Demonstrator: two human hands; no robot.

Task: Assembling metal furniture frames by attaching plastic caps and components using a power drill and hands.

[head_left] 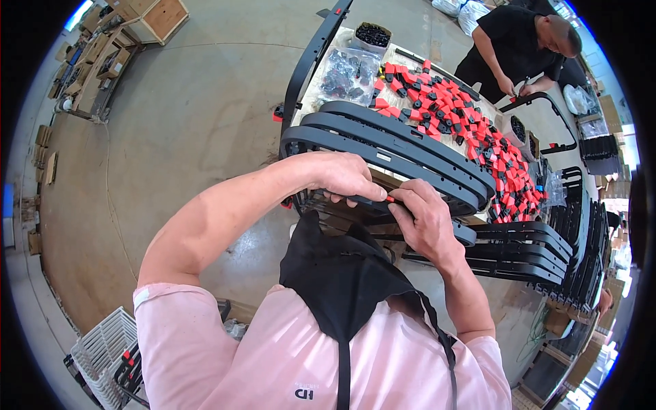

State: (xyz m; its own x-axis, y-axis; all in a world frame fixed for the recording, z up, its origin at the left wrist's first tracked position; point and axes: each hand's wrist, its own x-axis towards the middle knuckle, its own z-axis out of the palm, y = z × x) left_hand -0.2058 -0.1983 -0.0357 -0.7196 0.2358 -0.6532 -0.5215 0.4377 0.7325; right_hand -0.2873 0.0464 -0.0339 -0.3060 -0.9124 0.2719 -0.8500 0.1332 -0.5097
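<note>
At the near edge of the table, my left hand (pixel 342 175) is closed with its fingers curled under a black frame (pixel 371 209), its thumb stretched toward my right hand. My right hand (pixel 429 217) pinches at the same spot, where a small red and black plastic part (pixel 390 199) shows between my fingertips and the left thumb. Much of the held frame is hidden by my hands. Just beyond them lies a stack of curved black frames (pixel 403 139). Behind the stack, loose red and black plastic parts (pixel 447 109) are heaped across the tabletop.
A box of small black pieces (pixel 372 35) and a clear plastic bag (pixel 346 72) stand at the table's far left. Across the table, a person (pixel 509 48) in black handles another frame (pixel 547 102). More black frames (pixel 523 246) are stacked at right. White plastic crates (pixel 102 348) sit lower left.
</note>
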